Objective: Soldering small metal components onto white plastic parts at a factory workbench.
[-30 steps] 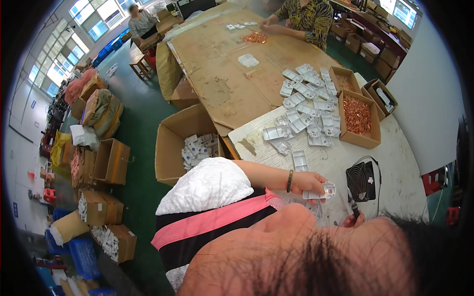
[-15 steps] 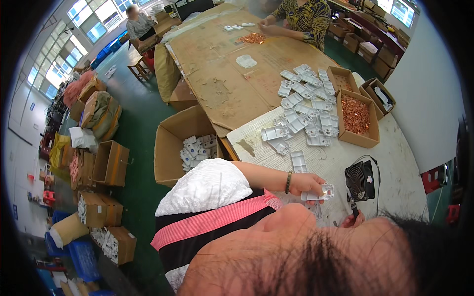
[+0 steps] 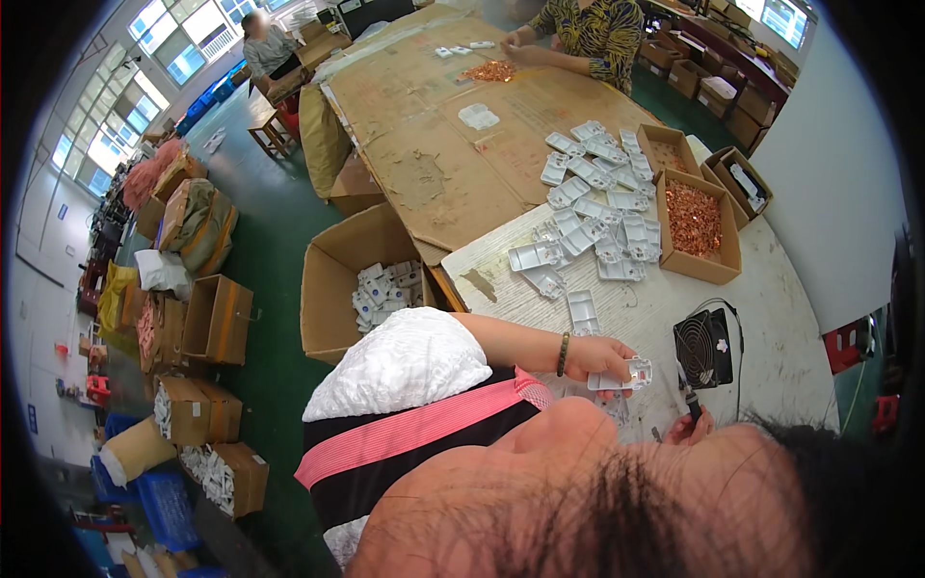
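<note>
My left hand (image 3: pixel 602 359), a beaded bracelet at its wrist, pinches a white plastic housing (image 3: pixel 636 374) with small metal pieces inside. To its right, my right hand (image 3: pixel 696 426) shows only in part, with fingers closed round the black handle of a soldering iron (image 3: pixel 691 405). The iron's slim metal end points up and away from me, apart from the housing. Below the left hand, more clear or white plastic (image 3: pixel 617 409) lies partly hidden by my shoulder. A loose white housing (image 3: pixel 583 313) rests just beyond the left hand.
A black fan (image 3: pixel 703 349) with a cable stands right of my hands. Many white housings (image 3: pixel 597 207) are heaped farther off, beside a carton of copper-coloured parts (image 3: pixel 692 223). A large carton (image 3: pixel 328 279) holds finished-looking white units at left. Another person (image 3: pixel 588 43) works across the table.
My right hand and the soldering iron have shifted very slightly. The left hand keeps the housing in the same place.
</note>
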The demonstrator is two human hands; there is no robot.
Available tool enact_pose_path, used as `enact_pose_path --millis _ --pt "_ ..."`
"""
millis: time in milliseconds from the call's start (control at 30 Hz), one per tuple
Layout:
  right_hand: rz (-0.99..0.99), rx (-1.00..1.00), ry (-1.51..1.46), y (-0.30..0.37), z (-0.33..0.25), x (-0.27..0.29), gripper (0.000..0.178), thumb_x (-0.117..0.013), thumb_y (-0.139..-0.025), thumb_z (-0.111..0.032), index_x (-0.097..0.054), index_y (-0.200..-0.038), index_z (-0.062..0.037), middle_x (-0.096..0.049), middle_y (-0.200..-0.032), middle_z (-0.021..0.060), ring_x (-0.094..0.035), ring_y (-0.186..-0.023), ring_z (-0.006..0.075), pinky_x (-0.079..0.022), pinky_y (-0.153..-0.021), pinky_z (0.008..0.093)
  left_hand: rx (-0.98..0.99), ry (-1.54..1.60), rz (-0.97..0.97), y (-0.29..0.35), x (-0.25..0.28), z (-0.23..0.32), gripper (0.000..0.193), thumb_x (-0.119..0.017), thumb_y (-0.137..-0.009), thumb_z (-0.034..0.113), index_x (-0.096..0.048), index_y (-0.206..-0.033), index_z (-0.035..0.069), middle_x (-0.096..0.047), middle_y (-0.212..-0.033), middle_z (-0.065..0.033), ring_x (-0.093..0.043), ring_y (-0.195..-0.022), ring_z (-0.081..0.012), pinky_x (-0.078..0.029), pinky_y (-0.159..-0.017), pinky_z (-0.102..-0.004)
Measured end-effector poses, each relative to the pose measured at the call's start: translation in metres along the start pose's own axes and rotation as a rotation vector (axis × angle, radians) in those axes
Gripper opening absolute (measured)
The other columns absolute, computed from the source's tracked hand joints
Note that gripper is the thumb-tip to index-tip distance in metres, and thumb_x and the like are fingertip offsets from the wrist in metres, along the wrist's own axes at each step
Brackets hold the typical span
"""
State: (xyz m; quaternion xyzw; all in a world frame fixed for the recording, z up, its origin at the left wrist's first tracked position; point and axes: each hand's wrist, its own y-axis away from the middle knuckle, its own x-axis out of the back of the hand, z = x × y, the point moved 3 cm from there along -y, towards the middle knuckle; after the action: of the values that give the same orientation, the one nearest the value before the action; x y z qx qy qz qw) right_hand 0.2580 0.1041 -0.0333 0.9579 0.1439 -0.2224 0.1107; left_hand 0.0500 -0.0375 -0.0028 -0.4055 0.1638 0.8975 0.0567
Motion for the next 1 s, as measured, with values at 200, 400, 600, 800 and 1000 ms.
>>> enact_pose_path --millis 200,400,600,800,1000 --pt "-0.024 0.011 -0.029 0.001 -0.001 -0.003 0.019 -0.055 -0.085 -0.019 -0.051 -0.093 -0.0025 -0.051 -0.077 0.0030 -0.046 -0.057 0.0066 -0.033 -0.045 0.0163 0.003 0.003 -0.002 0.000 -0.002 0.000 0.023 -0.055 -0.075 0.001 -0.052 -0.099 0.001 -0.061 -0.081 -0.0120 -0.061 -0.063 -0.0156 -0.052 -0.050 -0.0270" --pt "-0.020 0.050 -0.076 0.005 -0.005 -0.011 0.019 -0.056 -0.085 -0.019 -0.051 -0.093 -0.0026 -0.051 -0.078 0.0032 -0.046 -0.058 0.0070 -0.033 -0.046 0.0167 0.005 -0.003 -0.014 -0.003 -0.001 -0.007 0.023 -0.054 -0.075 0.001 -0.052 -0.098 0.001 -0.061 -0.080 -0.0123 -0.061 -0.060 -0.0156 -0.051 -0.049 -0.0263" --pt "-0.025 0.034 -0.061 0.007 -0.008 -0.015 0.020 -0.055 -0.085 -0.020 -0.051 -0.094 -0.0025 -0.050 -0.075 0.0021 -0.045 -0.058 0.0070 -0.033 -0.047 0.0166 0.019 -0.011 -0.021 -0.002 -0.001 -0.007 0.023 -0.054 -0.076 0.002 -0.053 -0.099 0.001 -0.062 -0.082 -0.0122 -0.060 -0.058 -0.0153 -0.051 -0.048 -0.0259" --pt "-0.023 0.087 -0.059 0.003 -0.003 -0.008 0.020 -0.055 -0.085 -0.021 -0.053 -0.092 -0.0029 -0.048 -0.070 0.0008 -0.043 -0.056 0.0074 -0.034 -0.048 0.0177 0.006 0.014 0.126 -0.005 0.004 -0.003 0.026 -0.055 -0.079 0.005 -0.051 -0.104 0.003 -0.062 -0.086 -0.0102 -0.060 -0.060 -0.0150 -0.051 -0.052 -0.0292" --pt "0.001 0.094 -0.056 -0.002 0.003 0.000 0.017 -0.058 -0.084 -0.019 -0.056 -0.090 -0.0026 -0.053 -0.068 0.0025 -0.049 -0.056 0.0082 -0.037 -0.047 0.0184 -0.025 -0.558 0.236 -0.010 0.019 0.016 0.048 -0.052 -0.073 0.003 -0.044 -0.120 0.004 -0.058 -0.097 -0.0073 -0.057 -0.077 -0.0116 -0.049 -0.063 -0.0265"
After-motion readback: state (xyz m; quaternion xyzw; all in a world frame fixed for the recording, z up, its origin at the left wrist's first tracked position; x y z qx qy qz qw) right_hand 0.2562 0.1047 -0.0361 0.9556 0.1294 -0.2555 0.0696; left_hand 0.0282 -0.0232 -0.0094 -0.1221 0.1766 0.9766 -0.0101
